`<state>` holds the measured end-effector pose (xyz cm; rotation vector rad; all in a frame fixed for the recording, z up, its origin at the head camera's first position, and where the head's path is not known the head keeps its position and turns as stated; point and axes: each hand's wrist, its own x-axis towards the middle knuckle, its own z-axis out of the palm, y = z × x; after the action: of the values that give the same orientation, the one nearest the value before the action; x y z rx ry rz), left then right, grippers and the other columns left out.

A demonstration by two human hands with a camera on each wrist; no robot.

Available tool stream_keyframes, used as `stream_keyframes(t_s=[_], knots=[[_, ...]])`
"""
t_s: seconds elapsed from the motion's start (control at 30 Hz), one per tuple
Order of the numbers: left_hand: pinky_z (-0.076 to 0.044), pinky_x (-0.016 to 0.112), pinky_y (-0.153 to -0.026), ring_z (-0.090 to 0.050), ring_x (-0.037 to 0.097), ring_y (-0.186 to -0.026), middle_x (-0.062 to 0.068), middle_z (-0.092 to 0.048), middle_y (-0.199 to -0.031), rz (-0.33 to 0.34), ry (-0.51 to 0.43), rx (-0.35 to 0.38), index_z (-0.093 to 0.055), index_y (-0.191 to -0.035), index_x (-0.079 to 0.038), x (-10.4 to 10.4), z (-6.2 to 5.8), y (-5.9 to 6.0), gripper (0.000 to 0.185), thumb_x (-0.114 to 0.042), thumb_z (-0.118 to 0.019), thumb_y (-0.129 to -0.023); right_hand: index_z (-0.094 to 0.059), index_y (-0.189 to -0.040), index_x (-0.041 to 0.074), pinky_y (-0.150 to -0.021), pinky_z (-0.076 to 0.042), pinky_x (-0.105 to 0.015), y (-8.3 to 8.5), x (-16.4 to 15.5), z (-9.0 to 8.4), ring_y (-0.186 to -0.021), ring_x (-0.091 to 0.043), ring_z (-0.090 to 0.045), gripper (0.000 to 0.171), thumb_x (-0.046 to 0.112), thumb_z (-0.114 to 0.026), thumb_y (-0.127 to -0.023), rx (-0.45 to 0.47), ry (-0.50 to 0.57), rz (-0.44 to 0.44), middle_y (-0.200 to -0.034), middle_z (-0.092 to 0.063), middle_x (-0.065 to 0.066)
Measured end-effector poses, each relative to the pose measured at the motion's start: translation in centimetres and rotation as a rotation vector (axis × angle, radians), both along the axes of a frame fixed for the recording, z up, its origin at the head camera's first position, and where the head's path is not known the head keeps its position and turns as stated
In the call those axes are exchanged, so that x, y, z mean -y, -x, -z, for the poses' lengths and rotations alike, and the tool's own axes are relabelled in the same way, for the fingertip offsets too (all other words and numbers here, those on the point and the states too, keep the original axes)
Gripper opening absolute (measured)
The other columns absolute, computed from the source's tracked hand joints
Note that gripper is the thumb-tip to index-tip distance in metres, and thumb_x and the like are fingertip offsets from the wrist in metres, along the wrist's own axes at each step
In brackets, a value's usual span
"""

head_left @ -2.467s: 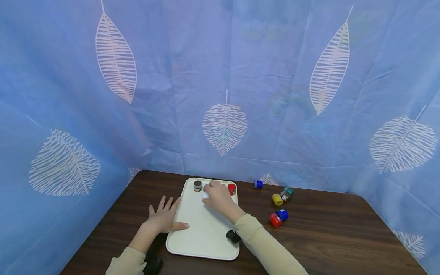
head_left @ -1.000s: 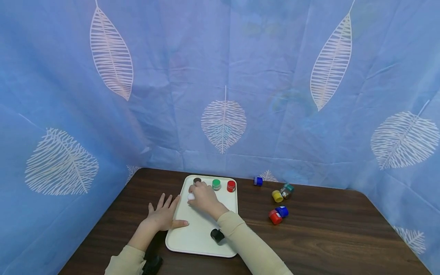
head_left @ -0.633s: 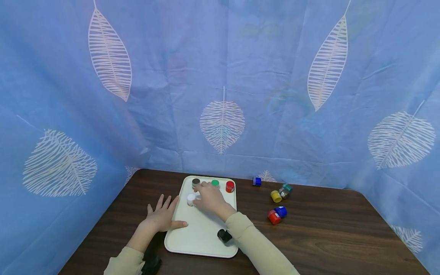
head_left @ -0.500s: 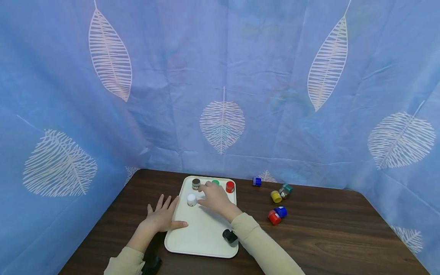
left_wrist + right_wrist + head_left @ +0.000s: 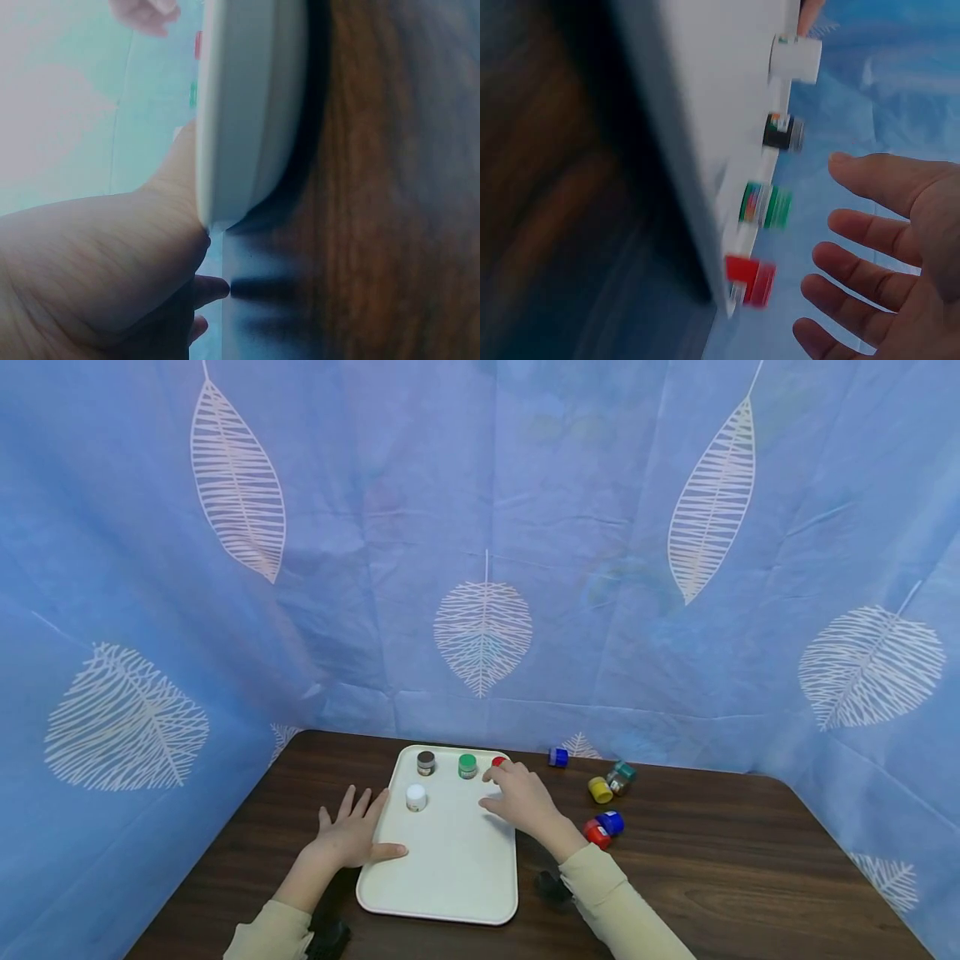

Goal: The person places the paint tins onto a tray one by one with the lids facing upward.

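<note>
A white tray (image 5: 442,877) lies on the table, bearing small paint jars. Along its far side stand a dark-lidded jar (image 5: 426,763), a green jar (image 5: 467,766) and a red jar (image 5: 498,762), the last partly hidden behind my right hand (image 5: 521,800). Nearer me on the left is a white-lidded jar (image 5: 416,797), upright. That right hand hovers above the tray's right part with fingers apart, holding nothing; the right wrist view shows a gap between its fingers and the jars. My left hand (image 5: 351,839) rests spread at the tray's left edge, its thumb over the rim.
Right of the tray, several more jars lie on the dark wooden table (image 5: 712,868): a blue jar (image 5: 558,757), a yellow jar (image 5: 600,790), a teal-lidded jar (image 5: 621,776), another red jar (image 5: 597,833) and another blue jar (image 5: 611,822). A blue leaf-patterned cloth (image 5: 600,568) hangs behind.
My right hand carried the white-lidded jar leftward over the tray, set it down in front of the dark-lidded jar, let go and moved back right. My left hand stayed at the tray's edge.
</note>
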<state>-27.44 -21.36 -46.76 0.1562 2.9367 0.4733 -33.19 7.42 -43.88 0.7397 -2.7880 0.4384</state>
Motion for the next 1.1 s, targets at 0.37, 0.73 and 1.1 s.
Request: stream_keyframes(t_s=[0.37,0.73,1.1], knots=[[-0.006,0.081,-0.104,-0.006,0.05,-0.148,0.027,-0.022,-0.159,0.003,-0.009,-0.007,-0.022,-0.156,-0.01,0.0,-0.1,-0.2,0.11,-0.069,-0.068,-0.076,-0.071,-0.1,0.015,-0.077,-0.053,-0.043,-1.6,-5.0,0.7,-0.086,-0.022,-0.059,0.03,0.033,-0.081,-0.079,-0.031,-0.068,0.098,-0.094,-0.065,-0.003],[-0.002,0.081,-0.105,-0.002,0.049,-0.149,0.026,-0.019,-0.16,0.008,-0.035,0.017,-0.02,-0.156,-0.01,0.0,-0.3,0.0,0.11,-0.07,-0.067,-0.076,-0.07,-0.099,0.013,-0.072,-0.053,-0.04,-3.2,-8.8,0.8,-0.084,-0.021,-0.06,0.031,0.031,-0.083,-0.077,-0.068,-0.115,0.125,-0.089,-0.063,-0.002],[-0.005,0.081,-0.105,-0.004,0.05,-0.148,0.027,-0.021,-0.159,0.005,-0.024,0.008,-0.021,-0.156,-0.01,-0.1,-0.5,-0.1,0.11,-0.069,-0.068,-0.076,-0.067,-0.096,0.013,-0.06,-0.046,-0.039,-4.3,-12.0,0.2,-0.081,-0.025,-0.059,0.028,0.03,-0.081,-0.078,-0.045,-0.182,0.194,-0.09,-0.065,-0.004]])
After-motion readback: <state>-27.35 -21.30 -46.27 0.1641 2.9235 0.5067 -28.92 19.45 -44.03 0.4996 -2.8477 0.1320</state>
